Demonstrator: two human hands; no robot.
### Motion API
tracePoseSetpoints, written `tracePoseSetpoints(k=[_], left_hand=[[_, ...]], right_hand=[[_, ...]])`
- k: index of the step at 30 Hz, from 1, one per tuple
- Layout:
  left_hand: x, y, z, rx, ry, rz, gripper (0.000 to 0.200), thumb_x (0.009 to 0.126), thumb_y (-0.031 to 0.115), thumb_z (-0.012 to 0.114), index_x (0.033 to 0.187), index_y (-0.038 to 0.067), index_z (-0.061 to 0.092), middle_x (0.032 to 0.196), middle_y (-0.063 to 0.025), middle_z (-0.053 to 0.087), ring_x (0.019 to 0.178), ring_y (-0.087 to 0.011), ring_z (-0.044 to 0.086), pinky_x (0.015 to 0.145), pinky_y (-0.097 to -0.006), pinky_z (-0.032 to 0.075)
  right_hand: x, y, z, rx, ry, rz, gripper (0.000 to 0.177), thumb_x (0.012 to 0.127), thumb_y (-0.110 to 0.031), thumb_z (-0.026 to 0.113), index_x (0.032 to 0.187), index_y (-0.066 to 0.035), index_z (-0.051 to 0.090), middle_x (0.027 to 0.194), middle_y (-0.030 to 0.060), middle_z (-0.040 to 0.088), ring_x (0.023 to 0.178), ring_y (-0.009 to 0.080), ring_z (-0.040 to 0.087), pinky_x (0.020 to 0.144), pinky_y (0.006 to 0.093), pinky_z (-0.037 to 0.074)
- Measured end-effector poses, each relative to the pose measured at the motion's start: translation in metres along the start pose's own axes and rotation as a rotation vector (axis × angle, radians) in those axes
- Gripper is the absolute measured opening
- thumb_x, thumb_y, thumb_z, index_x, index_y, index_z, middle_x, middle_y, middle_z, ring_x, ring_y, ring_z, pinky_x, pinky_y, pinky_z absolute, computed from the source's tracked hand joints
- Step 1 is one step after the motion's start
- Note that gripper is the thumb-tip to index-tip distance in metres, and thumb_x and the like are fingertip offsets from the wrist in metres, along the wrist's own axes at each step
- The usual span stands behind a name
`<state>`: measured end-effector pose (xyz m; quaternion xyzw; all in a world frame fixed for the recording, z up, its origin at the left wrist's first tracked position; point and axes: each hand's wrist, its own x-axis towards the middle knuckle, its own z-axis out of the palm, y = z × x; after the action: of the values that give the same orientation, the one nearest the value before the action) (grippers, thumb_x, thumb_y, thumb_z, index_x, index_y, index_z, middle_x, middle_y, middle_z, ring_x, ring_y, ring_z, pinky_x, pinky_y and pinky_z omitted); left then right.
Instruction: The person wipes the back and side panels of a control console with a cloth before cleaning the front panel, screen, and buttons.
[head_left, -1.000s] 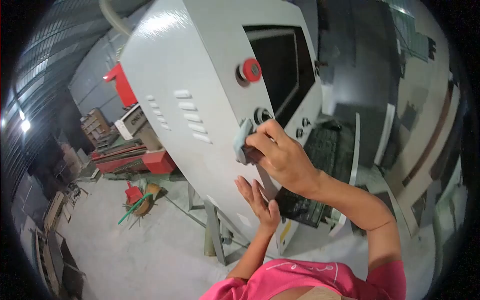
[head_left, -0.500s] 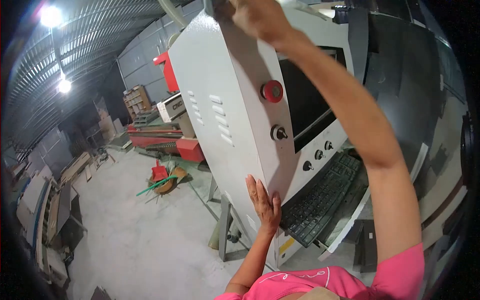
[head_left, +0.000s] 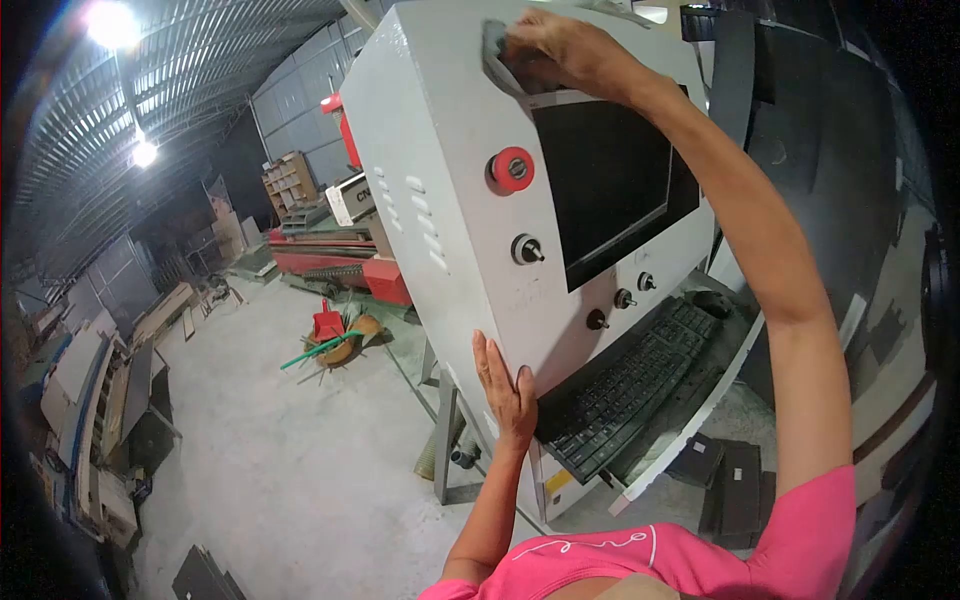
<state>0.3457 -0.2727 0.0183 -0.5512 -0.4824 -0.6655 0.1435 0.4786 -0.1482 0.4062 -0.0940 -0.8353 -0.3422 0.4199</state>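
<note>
A white machine control cabinet [head_left: 465, 100] stands in front of me. My right hand [head_left: 580, 55] presses a grey cloth [head_left: 494, 48] against its front panel, above the upper left corner of the dark screen [head_left: 610, 180]. The fingers are bent round the cloth, which is partly hidden. My left hand [head_left: 508, 395] lies with fingers stretched on the lower left edge of the cabinet, beside the black keyboard [head_left: 640, 380]. A red emergency stop button [head_left: 511, 170] and a rotary switch [head_left: 527, 249] sit left of the screen. Several black knobs [head_left: 625, 299] run below it.
The keyboard rests on a pulled-out tray [head_left: 690, 425]. On the floor at left lie a red dustpan [head_left: 327, 320] and a green-handled tool [head_left: 318, 349]. Behind stands a red machine [head_left: 385, 280]. Boards [head_left: 140, 400] are stacked along the far left.
My right hand has moved down and slightly right from the cabinet's top edge onto the front panel, with the cloth now in clearer view. My left hand stays against the edge.
</note>
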Motion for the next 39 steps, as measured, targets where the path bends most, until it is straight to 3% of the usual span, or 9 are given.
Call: tracePoseSetpoints(k=[3,10,13,17,25,26,27,30,39], left_hand=[[0.000,-0.001,0.001,0.018,-0.002,0.010,0.060,0.090,0.017,0.049,0.142,-0.002,0.026,0.150,-0.0249,0.020,0.139,-0.0399,0.020,0.112,-0.0459,0.018],[-0.002,-0.001,0.000,0.043,-0.011,0.003,0.059,0.092,0.020,0.046,0.142,-0.004,0.026,0.149,-0.0253,0.021,0.139,-0.0396,0.021,0.112,-0.0448,0.018],[-0.001,0.000,0.001,0.028,-0.009,-0.006,0.059,0.092,0.019,0.045,0.142,-0.004,0.026,0.149,-0.0252,0.022,0.139,-0.0393,0.022,0.112,-0.0445,0.018],[-0.002,-0.002,0.003,0.024,0.001,-0.001,0.059,0.091,0.019,0.045,0.142,-0.004,0.026,0.150,-0.0248,0.021,0.139,-0.0386,0.022,0.112,-0.0442,0.018],[-0.002,-0.001,0.002,0.014,-0.018,-0.052,0.062,0.095,0.030,0.041,0.143,-0.005,0.022,0.150,-0.0248,0.019,0.139,-0.0381,0.020,0.112,-0.0434,0.015],[-0.004,-0.001,0.002,0.019,-0.014,-0.057,0.062,0.095,0.030,0.041,0.143,-0.005,0.022,0.150,-0.0248,0.019,0.139,-0.0381,0.020,0.112,-0.0434,0.015],[-0.004,-0.001,0.001,0.028,-0.019,-0.057,0.062,0.095,0.030,0.041,0.143,-0.005,0.022,0.150,-0.0251,0.019,0.139,-0.0384,0.020,0.112,-0.0436,0.015],[-0.002,0.000,0.003,0.028,-0.015,-0.040,0.062,0.095,0.028,0.040,0.143,-0.006,0.021,0.150,-0.0254,0.019,0.139,-0.0387,0.020,0.112,-0.0439,0.015],[-0.016,-0.012,0.004,-0.075,-0.044,-0.166,0.064,0.092,0.026,0.040,0.144,-0.005,0.017,0.151,-0.0247,0.018,0.140,-0.0382,0.017,0.113,-0.0439,0.013]], right_hand=[[0.037,0.014,-0.007,0.062,0.046,0.024,0.017,0.087,-0.008,0.053,0.102,-0.001,0.055,0.089,0.0178,0.059,0.079,0.0323,0.060,0.070,0.0367,0.048],[0.029,0.038,0.039,0.144,0.450,0.050,0.022,0.088,-0.016,0.059,0.108,-0.007,0.055,0.094,0.0192,0.056,0.083,0.0334,0.060,0.069,0.0399,0.047],[-0.012,0.006,0.019,0.222,0.168,0.138,0.020,0.086,-0.013,0.061,0.105,-0.007,0.057,0.095,0.0178,0.057,0.083,0.0333,0.061,0.069,0.0407,0.048],[-0.025,0.008,0.009,0.241,0.130,0.060,0.014,0.084,-0.011,0.062,0.097,-0.008,0.060,0.092,0.0151,0.057,0.083,0.0327,0.061,0.070,0.0405,0.049],[0.007,0.062,0.024,0.301,0.375,0.157,0.011,0.085,-0.003,0.058,0.095,-0.002,0.061,0.092,0.0151,0.061,0.083,0.0247,0.061,0.073,0.0328,0.047],[0.009,0.070,0.043,0.915,0.422,0.168,0.014,0.084,-0.005,0.057,0.097,-0.001,0.060,0.092,0.0158,0.063,0.084,0.0282,0.062,0.076,0.0347,0.048],[0.002,0.070,0.052,0.921,0.420,0.166,0.014,0.084,-0.005,0.057,0.097,-0.001,0.060,0.092,0.0158,0.063,0.084,0.0282,0.062,0.076,0.0347,0.048],[-0.030,0.047,0.044,0.119,0.409,0.168,0.022,0.080,-0.004,0.065,0.102,-0.008,0.061,0.093,0.0083,0.055,0.087,0.0242,0.059,0.076,0.0342,0.048],[-0.055,0.055,0.041,0.044,0.408,0.194,0.024,0.083,-0.012,0.064,0.107,-0.014,0.060,0.101,0.0091,0.058,0.097,0.0282,0.060,0.080,0.0391,0.051]])
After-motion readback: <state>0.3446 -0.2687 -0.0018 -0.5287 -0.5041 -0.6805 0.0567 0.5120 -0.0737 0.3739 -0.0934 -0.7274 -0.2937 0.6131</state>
